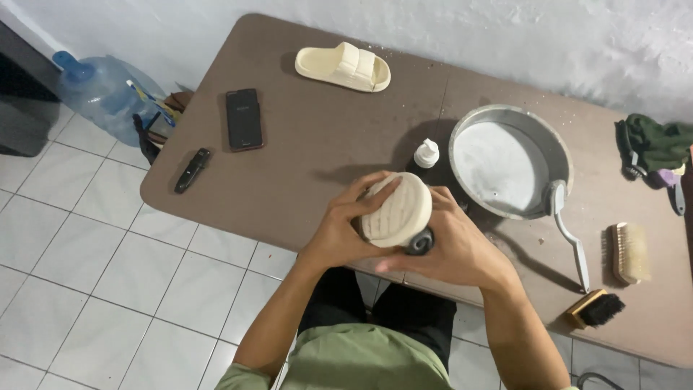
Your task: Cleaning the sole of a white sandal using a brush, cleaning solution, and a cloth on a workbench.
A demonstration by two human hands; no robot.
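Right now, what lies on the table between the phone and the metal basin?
In the head view, only a small white bottle stands between the phone and the basin, close to the basin; the rest is bare table.

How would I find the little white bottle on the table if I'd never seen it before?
Start at the big round metal basin on the brown table. Just left of its rim stands the small white bottle, above the left hand and right hand holding a cream slipper. It is the only upright, capped thing there; the brushes lie flat on the basin's other side.
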